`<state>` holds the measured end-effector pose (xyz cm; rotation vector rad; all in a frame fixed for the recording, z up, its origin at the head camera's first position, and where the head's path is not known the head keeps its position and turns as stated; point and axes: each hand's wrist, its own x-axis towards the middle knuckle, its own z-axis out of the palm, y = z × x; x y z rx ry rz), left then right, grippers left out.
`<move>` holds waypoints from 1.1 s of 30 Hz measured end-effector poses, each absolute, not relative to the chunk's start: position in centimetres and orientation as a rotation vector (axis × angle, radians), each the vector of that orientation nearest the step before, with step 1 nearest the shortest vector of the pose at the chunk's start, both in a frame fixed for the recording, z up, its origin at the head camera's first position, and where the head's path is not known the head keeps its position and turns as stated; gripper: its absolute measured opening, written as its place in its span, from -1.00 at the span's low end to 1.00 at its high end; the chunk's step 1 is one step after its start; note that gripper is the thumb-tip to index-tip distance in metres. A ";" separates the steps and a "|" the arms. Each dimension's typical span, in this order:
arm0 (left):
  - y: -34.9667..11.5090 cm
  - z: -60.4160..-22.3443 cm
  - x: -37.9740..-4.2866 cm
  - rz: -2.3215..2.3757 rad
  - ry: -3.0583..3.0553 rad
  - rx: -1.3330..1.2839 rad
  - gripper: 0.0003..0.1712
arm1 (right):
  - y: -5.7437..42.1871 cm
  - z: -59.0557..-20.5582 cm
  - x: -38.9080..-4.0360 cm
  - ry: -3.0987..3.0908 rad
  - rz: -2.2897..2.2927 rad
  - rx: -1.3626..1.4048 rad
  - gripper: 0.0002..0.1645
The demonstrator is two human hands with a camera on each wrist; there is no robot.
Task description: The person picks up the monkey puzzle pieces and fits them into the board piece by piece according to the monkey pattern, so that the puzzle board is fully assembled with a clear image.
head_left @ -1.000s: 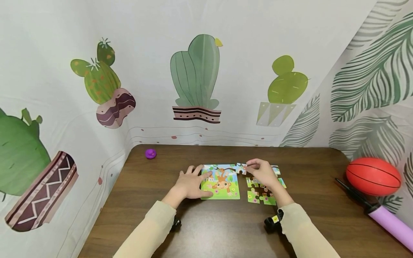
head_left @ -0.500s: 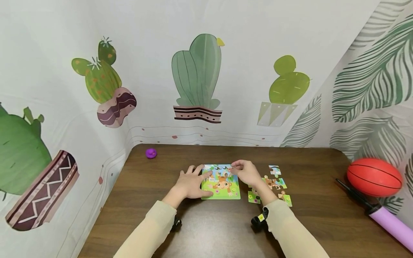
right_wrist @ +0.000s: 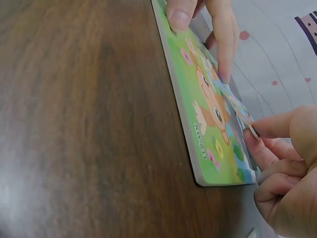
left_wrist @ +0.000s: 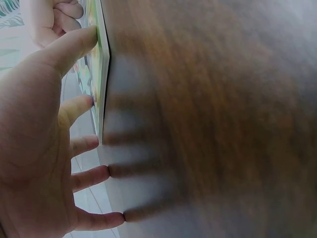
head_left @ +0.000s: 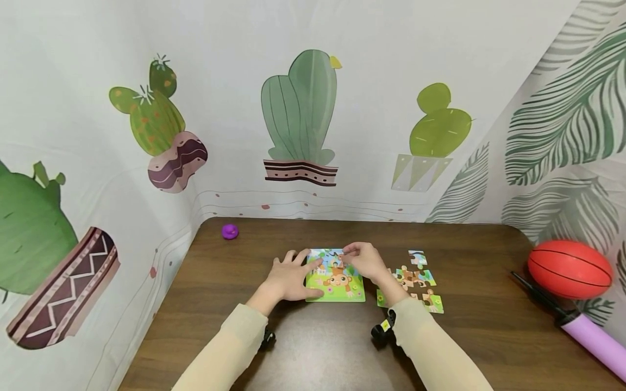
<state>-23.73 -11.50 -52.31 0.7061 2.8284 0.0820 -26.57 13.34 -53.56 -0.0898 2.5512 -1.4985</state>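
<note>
Pale-edged square puzzle board [head_left: 336,296], orange monkey [head_left: 337,280] on green and blue.
Left hand [head_left: 287,279] spread wide, partly on it; right hand [head_left: 368,262] pinches printed jigsaw piece [right_wrist: 243,112].

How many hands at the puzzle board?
2: left hand spread at the left edge of the puzzle board; right hand pinching a puzzle piece at its upper part. Both plainly visible.

The puzzle board [right_wrist: 210,96] bears small lettering [right_wrist: 201,142] near one edge, too unclear to read surely.
</note>
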 end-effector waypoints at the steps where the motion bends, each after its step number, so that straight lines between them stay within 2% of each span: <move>1: -11.5 -52.3 -23.7 0.089 2.831 0.710 0.05 | 13.2 -53.5 -26.6 2.553 -1.494 -0.085 -0.74; 23: -11.4 -52.1 -23.6 0.093 2.844 0.712 0.03 | 12.6 -53.0 -26.9 2.596 -1.412 -0.087 -0.75; 33: -11.3 -51.8 -23.4 0.115 2.844 0.706 0.02 | 14.4 -52.6 -26.5 2.686 -1.373 -0.124 -0.72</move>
